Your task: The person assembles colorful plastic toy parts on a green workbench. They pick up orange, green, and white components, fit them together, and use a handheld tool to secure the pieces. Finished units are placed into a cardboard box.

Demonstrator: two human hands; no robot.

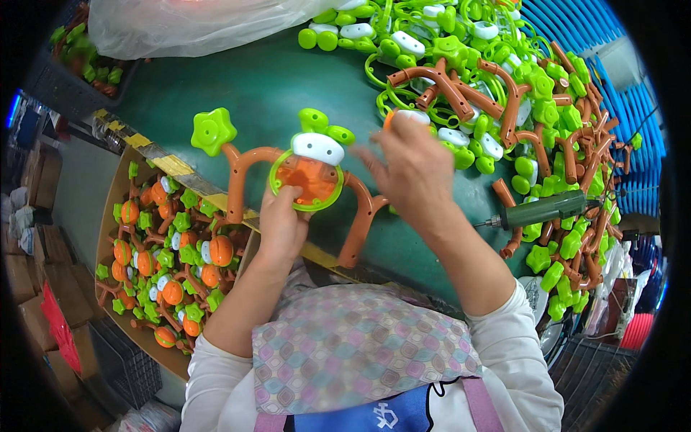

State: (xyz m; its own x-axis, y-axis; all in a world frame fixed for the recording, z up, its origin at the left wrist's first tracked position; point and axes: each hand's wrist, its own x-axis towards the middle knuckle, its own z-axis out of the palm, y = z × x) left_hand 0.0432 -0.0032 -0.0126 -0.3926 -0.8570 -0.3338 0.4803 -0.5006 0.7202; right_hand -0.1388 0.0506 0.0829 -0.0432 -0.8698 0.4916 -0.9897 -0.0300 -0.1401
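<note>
My left hand [283, 217] is closed around the lower edge of a toy part, a bright green ring [274, 175] with an orange shell [311, 186] inside it. A white two-holed piece [317, 148] with green ear-like knobs [313, 119] tops the ring. Brown forked branch tubes [240, 178] stick out on both sides, and the left one carries a green star-shaped knob [214, 132]. Raised to the right of this toy is my right hand [417, 164], its fingers smeared by motion. An orange bit [389, 119] shows at its fingertips; whether it is gripped is unclear.
Green rings, white pieces and brown tubes are heaped [504, 86] on the green table [169, 86] at the right. A dark green power screwdriver [545, 209] lies beside them. Finished-looking toys fill a cardboard box [169, 354] at the left. A plastic bag [180, 32] lies at the back.
</note>
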